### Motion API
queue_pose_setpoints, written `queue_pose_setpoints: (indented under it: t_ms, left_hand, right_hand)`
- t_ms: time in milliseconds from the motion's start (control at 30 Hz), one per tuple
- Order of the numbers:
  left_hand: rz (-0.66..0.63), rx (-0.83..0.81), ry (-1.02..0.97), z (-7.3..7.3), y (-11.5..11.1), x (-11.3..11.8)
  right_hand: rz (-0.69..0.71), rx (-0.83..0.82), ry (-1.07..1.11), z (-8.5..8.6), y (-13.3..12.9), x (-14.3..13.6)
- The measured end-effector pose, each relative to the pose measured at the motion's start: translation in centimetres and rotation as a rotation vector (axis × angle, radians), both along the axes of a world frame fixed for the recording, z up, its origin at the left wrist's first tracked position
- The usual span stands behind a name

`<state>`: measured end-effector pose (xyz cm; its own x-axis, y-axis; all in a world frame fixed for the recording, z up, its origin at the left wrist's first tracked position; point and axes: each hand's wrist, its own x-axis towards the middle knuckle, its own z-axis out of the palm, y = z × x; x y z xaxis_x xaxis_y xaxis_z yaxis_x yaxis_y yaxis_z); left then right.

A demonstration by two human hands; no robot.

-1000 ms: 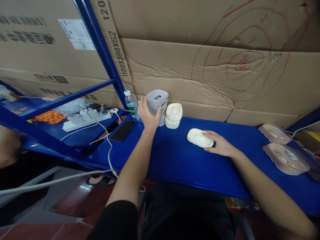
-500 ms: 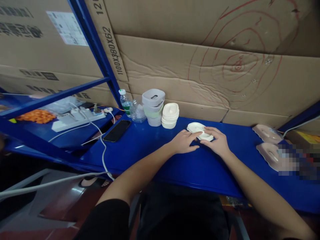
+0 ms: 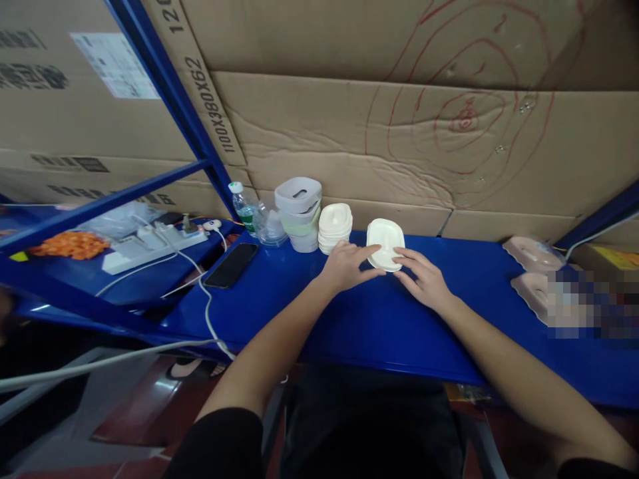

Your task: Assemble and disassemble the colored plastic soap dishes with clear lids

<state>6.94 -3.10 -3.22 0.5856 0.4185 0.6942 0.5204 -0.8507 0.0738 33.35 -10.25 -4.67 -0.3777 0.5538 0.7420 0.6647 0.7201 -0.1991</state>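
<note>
A cream lid (image 3: 385,238) is being held at its near edge, over or on the desk (image 3: 379,332), contact being unclear: the fingers of the left hand (image 3: 345,267) are pinching its left corner, while those of the right hand (image 3: 424,278) are pinching its right corner. Just leftward, a stack of cream lids (image 3: 335,229) is standing beside grey containers (image 3: 299,219); a phone (image 3: 231,265) is lying farther left
</note>
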Motion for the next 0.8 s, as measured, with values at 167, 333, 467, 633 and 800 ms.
queue_pose_setpoints:
  t_ms: [167,333,467,633,800]
  left_hand:
    - [-0.014,0.054,0.095,0.1,-0.4,0.5]
    - [-0.028,0.005,0.169,0.3,-0.8,0.6]
    - [0.033,-0.036,0.115,0.7,-0.2,-0.2]
    - [0.281,-0.095,-0.014,1.8,1.7,-3.6]
    - [0.448,-0.248,-0.051,2.1,2.9,-5.7]
  right_hand:
    - [-0.033,-0.029,-0.013,0.0,0.2,0.3]
    - [-0.063,-0.148,-0.007,0.3,-0.2,-0.1]
    - [-0.106,-0.148,0.032,0.1,-0.2,0.0]
    - [-0.126,-0.19,0.077,-0.2,0.6,1.1]
    - [-0.147,-0.248,0.078,-0.2,1.0,1.9]
